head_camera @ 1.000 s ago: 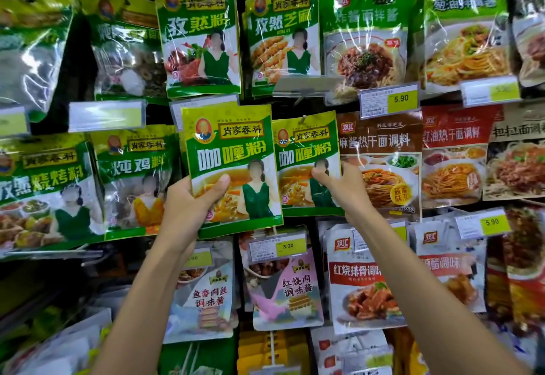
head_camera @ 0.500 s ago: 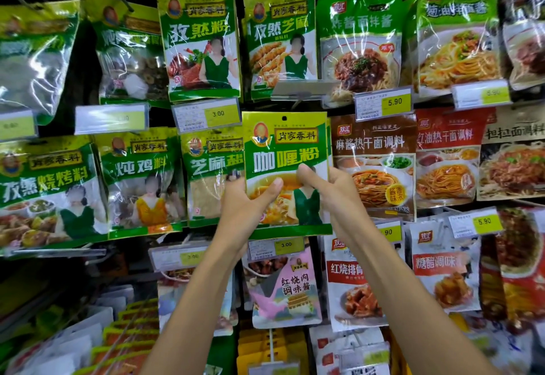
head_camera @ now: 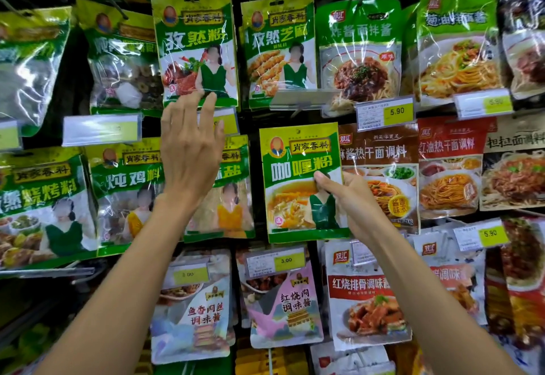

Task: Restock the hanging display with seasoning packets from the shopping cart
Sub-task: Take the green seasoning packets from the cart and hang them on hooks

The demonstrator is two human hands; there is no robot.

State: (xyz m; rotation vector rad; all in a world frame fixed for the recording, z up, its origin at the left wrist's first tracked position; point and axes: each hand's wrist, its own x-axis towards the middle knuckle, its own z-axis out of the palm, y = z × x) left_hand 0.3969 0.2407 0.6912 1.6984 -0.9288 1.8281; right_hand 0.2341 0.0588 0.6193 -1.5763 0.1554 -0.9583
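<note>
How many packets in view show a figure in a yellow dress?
2. The first packet hangs in the middle row, left of the left hand. The second packet hangs just right of that hand, partly covered by it. More may hang hidden behind these.

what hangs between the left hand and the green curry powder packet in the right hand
In the head view, a green-and-yellow seasoning packet, partly behind the left hand, beside the green curry powder packet.

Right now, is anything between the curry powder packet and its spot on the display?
Nothing visible. The curry powder packet, pinched by the right hand, sits at its column; the left hand is off to the side. Its hook is hidden.
</note>
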